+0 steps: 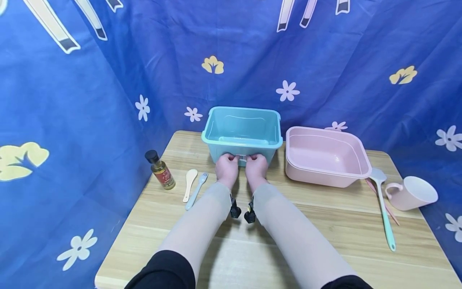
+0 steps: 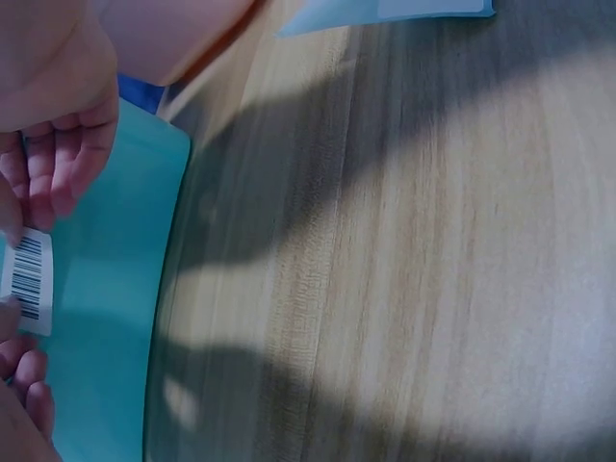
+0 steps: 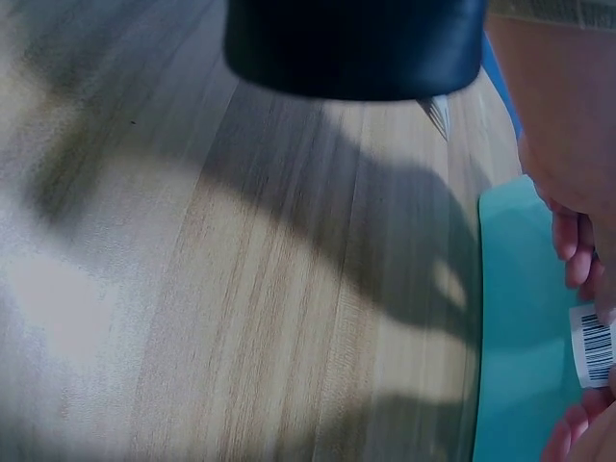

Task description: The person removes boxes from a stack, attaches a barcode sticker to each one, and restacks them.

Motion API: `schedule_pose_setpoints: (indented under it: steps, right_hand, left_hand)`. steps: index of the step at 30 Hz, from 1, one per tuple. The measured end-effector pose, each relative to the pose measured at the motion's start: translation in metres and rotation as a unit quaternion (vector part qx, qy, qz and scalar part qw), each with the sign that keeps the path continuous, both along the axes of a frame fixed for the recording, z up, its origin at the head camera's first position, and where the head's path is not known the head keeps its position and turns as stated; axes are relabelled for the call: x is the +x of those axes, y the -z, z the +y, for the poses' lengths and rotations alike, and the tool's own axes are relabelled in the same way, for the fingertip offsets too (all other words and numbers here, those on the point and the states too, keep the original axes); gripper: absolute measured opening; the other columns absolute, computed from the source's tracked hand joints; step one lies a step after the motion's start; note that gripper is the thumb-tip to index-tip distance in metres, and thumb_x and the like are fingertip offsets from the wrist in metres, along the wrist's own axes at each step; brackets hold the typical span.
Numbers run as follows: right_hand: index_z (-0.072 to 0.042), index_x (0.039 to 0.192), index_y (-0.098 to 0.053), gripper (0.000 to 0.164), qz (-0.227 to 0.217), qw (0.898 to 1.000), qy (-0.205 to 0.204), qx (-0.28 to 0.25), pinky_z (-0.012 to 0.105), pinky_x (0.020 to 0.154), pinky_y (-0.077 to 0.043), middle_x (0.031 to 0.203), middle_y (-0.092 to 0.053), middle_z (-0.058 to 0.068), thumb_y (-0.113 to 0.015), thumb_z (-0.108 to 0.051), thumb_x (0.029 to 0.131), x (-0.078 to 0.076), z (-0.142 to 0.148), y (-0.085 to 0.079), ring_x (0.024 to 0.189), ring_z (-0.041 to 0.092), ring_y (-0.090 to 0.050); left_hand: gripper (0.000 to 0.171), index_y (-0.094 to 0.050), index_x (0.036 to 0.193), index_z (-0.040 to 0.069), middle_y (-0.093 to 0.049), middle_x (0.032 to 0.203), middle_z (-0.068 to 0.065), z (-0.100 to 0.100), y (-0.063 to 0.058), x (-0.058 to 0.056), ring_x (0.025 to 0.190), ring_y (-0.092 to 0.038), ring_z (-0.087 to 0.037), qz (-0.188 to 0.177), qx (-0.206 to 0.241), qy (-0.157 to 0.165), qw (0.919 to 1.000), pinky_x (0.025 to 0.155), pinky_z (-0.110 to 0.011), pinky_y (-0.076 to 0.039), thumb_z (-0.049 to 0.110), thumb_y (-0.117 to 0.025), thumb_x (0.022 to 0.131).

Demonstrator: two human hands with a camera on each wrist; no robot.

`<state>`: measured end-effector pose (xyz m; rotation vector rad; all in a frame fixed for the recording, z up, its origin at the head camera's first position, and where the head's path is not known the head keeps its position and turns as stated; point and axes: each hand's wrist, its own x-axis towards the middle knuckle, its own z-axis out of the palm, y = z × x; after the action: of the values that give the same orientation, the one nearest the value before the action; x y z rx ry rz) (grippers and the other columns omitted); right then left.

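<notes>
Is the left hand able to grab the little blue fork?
Probably yes: the blue fork lies uncovered on the table close by, though the left hand would likely have to leave the barcode label first.

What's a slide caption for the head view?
Left grip and right grip at the barcode sticker on a teal bin, beside a pink bin.

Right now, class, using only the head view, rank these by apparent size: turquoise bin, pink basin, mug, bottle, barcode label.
1. Turquoise bin and pink basin: too alike to rank
2. Mug
3. Bottle
4. Barcode label, partly hidden
</notes>
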<state>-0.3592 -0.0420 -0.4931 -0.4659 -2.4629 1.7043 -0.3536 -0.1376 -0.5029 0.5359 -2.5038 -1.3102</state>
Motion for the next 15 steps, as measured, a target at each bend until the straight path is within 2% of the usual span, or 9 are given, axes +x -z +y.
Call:
schedule_pose_setpoints:
  steps: [15]
  right_hand:
    - [-0.008,0.086,-0.063,0.015,-0.014,1.0,0.01,-0.002,0.041,0.08,-0.048,0.086,-0.063,0.008,-0.069,-0.02,0.092,0.0029,0.0034,0.0003,0.087,0.027,-0.06]
  left_hand:
    - [0.022,-0.068,0.078,0.016,-0.065,0.075,0.002,-0.0012,-0.0012,-0.0007,0.08,-0.06,-0.025,0.003,-0.008,-0.003,1.0,0.08,-0.043,-0.045,0.033,-0.071,0.091]
